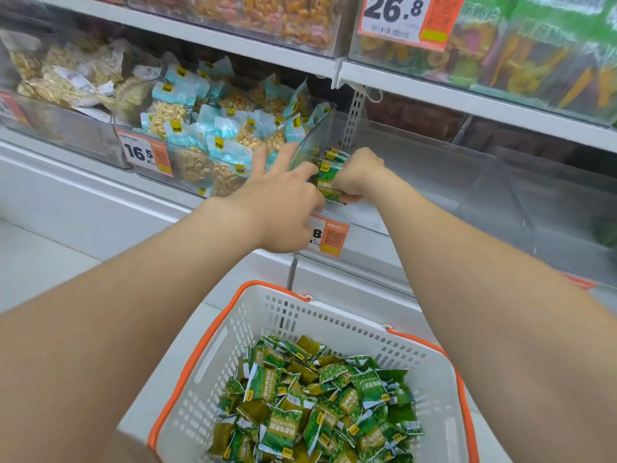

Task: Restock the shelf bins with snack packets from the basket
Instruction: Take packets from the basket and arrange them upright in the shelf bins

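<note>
In the basket (pixel 213 329) green packets (pixel 317 402) are lying, looking light, crinkly and slippery, and farther up the right hand (pixel 357 175) is squeezing a bunch (pixel 329 183) round its middle at the front left corner of the clear bin (pixel 434 168), the left hand (pixel 283 198) touching it with fingers spread wide.

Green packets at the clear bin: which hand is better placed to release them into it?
The right hand. Its fingers grip the green packets at the front edge of the clear bin. The left hand has spread fingers and grips nothing.
</note>
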`<state>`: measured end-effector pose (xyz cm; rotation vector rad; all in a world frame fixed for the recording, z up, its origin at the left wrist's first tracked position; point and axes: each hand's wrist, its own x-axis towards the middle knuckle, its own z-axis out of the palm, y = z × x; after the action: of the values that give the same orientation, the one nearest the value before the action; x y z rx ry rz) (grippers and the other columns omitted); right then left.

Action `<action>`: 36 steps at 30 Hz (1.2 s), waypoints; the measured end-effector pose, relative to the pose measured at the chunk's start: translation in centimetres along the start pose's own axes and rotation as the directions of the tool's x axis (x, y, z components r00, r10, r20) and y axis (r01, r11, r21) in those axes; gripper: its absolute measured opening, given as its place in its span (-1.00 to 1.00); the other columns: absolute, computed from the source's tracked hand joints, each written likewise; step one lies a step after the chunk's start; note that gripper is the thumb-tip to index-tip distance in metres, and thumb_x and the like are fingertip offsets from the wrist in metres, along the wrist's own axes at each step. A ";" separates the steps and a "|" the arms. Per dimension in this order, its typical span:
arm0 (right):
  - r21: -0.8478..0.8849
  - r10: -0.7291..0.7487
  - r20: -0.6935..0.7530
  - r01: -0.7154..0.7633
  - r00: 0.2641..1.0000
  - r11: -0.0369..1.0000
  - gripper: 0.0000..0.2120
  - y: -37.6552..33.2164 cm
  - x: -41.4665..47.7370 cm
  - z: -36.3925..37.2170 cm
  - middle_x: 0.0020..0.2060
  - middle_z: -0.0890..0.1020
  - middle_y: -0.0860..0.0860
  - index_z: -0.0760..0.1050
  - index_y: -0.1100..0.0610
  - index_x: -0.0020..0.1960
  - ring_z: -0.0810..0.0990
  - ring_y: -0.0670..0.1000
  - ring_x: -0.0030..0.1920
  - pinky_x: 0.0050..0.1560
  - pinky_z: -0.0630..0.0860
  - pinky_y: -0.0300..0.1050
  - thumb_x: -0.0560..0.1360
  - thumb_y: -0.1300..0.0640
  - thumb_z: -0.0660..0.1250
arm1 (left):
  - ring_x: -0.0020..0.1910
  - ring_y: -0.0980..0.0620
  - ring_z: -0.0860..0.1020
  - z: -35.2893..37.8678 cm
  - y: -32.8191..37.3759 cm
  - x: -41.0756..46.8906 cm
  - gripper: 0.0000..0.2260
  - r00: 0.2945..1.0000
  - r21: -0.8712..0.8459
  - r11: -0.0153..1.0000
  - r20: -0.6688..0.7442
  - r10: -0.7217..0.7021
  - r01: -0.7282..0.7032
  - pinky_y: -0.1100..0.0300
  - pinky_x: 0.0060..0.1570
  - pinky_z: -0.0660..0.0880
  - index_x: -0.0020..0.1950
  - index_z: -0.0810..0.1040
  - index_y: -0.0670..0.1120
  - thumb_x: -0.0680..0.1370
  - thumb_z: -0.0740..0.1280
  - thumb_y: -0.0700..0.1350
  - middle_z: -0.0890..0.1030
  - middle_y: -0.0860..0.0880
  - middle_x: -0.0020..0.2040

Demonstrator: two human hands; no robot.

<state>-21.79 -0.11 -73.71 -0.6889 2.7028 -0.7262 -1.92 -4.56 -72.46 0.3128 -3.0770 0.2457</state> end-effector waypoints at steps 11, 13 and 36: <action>-0.316 -0.131 -0.152 0.078 0.980 0.946 -0.59 -0.6 2.1 1.8 0.23 0.52 0.25 0.39 0.28 0.34 0.60 0.24 0.20 0.02 0.59 -0.01 0.52 0.27 0.34 | 0.11 -0.20 0.45 -0.1 -0.1 0.5 -0.93 0.998 -0.119 0.992 -0.042 0.044 -0.048 -0.43 0.48 0.00 -0.27 0.49 -0.05 0.42 0.26 -0.16 0.44 -0.01 -0.29; -0.289 -0.114 -0.156 0.066 0.981 0.955 -0.56 -0.4 2.2 2.0 0.19 0.54 0.22 0.35 0.30 0.37 0.65 0.26 0.13 -0.05 0.66 0.04 0.52 0.31 0.33 | 0.07 -0.20 0.46 -0.2 0.1 0.5 -0.89 0.999 -0.125 0.991 -0.037 0.035 -0.040 -0.42 0.48 0.02 -0.31 0.44 -0.06 0.43 0.26 -0.17 0.43 -0.03 -0.31; -0.028 -0.495 -0.516 0.564 0.699 0.825 -0.78 4.5 -10.9 -0.1 -0.27 0.65 -0.01 0.60 0.04 -0.06 0.59 0.13 -0.15 -0.16 0.54 0.00 0.46 0.18 0.19 | -0.23 0.18 0.56 -1.2 3.2 -2.7 -0.91 0.973 -0.387 0.921 0.187 0.138 -0.056 0.34 -0.23 0.44 -0.10 0.66 0.02 0.54 0.38 -0.02 0.60 0.13 -0.26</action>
<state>-14.18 8.88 -74.64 -1.4675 2.8597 -1.3893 0.14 -0.69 -71.95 0.1758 -3.2522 -0.4076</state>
